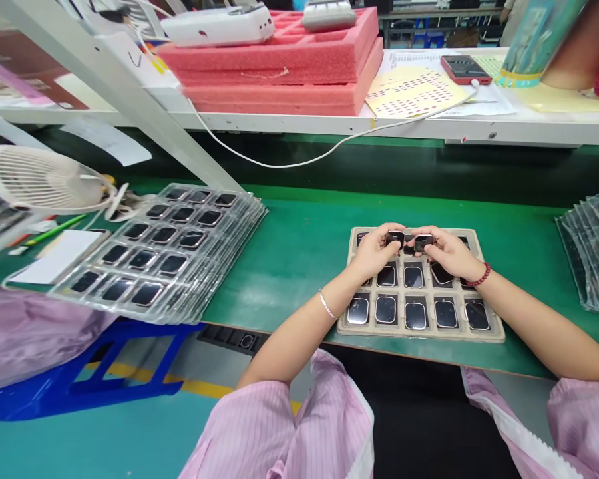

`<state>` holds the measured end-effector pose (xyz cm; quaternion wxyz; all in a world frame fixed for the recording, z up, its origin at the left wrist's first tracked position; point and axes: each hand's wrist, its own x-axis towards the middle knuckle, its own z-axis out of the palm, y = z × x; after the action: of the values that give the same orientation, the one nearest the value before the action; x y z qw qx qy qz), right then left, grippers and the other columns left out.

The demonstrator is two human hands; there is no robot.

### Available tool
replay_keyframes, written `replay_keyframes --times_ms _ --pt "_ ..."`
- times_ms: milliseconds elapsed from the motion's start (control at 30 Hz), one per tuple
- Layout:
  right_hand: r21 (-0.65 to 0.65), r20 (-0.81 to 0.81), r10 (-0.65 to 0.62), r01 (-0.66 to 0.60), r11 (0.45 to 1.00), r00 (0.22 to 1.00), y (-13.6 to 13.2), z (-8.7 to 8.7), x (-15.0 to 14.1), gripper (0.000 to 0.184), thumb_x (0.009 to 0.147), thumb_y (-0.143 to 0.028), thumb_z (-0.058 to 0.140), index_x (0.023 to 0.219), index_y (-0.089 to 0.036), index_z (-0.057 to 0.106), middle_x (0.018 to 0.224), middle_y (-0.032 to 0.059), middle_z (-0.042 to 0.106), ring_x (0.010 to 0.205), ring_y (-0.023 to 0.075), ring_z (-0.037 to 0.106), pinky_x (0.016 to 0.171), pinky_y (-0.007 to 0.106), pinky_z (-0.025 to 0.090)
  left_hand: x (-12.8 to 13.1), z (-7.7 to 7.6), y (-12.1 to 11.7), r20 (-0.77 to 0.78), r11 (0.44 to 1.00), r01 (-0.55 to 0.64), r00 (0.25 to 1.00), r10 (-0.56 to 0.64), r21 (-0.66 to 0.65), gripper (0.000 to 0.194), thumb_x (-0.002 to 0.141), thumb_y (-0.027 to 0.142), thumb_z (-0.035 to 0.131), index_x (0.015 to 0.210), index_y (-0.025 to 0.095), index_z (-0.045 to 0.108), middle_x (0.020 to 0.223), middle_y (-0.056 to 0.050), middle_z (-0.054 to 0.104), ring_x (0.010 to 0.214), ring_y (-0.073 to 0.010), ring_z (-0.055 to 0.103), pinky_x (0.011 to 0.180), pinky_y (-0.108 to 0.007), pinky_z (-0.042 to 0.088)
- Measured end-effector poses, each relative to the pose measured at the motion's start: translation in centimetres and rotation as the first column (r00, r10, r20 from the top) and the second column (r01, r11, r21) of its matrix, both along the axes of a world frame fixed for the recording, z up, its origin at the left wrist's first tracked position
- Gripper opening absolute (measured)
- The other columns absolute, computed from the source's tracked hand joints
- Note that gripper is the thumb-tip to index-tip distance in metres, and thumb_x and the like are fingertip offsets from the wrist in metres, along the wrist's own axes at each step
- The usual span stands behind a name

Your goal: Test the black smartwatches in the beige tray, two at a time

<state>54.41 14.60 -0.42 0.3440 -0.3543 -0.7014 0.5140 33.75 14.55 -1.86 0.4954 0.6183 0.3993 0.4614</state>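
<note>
Over the far row of a beige tray [422, 334], my left hand [377, 249] pinches a dark square smartwatch case [395, 237]. Close beside it, my right hand [446, 251] grips a second smartwatch case [423, 243] between thumb and fingers. The two cases are held apart, side by side. Below my hands, several similar square watch cases with dark faces and shiny rims sit in the tray's pockets, such as one watch case [416, 315] in the near row. My hands and forearms cover parts of the far and middle rows.
Stacked clear plastic trays [229, 266] with dark watch faces stand at left; another clear stack [592, 259] is at the right edge. A white fan [44, 183] and papers lie far left. Above runs a shelf [299, 126] with red foam [279, 73] and a hanging white cable [279, 165].
</note>
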Motion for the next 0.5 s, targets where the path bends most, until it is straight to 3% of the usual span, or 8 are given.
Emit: replay_keyframes --times_ms 100,233,500 --pt "-0.023 0.006 -0.016 0.016 1.000 1.000 0.12 -0.14 0.17 0.041 0.083 -0.013 0.051 0.123 -0.021 0.054 0.114 0.0095 0.069 0.088 0.0207 0.071 0.076 0.037 0.060 0.03 -0.16 0.12 0.010 1.000 -0.012 1.000 0.012 -0.012 0.048 0.074 0.014 0.060 0.122 0.016 0.058 0.102 -0.008 0.067 0.087 -0.0170 0.065 0.080 -0.029 0.053" --pt "0.007 -0.022 -0.025 0.025 1.000 0.999 0.24 -0.41 0.20 0.048 0.076 -0.008 0.052 0.122 -0.021 0.053 0.115 0.0086 0.069 0.097 0.0218 0.070 0.087 0.041 0.058 -0.03 -0.41 0.25 0.020 0.999 0.001 1.000 -0.001 -0.035 0.065 0.068 0.008 0.059 0.131 0.018 0.053 0.114 -0.010 0.065 0.093 -0.0180 0.065 0.085 -0.031 0.054" --pt "0.027 -0.032 -0.009 0.010 1.000 0.999 0.24 -0.26 -0.02 0.051 0.073 -0.005 0.051 0.121 -0.022 0.055 0.114 0.0081 0.068 0.105 0.0229 0.066 0.090 0.042 0.057 -0.17 -0.37 0.19 0.013 0.999 0.030 0.999 -0.030 -0.029 0.067 0.068 0.005 0.055 0.133 0.019 0.052 0.118 -0.010 0.063 0.088 -0.0155 0.066 0.084 -0.032 0.055"
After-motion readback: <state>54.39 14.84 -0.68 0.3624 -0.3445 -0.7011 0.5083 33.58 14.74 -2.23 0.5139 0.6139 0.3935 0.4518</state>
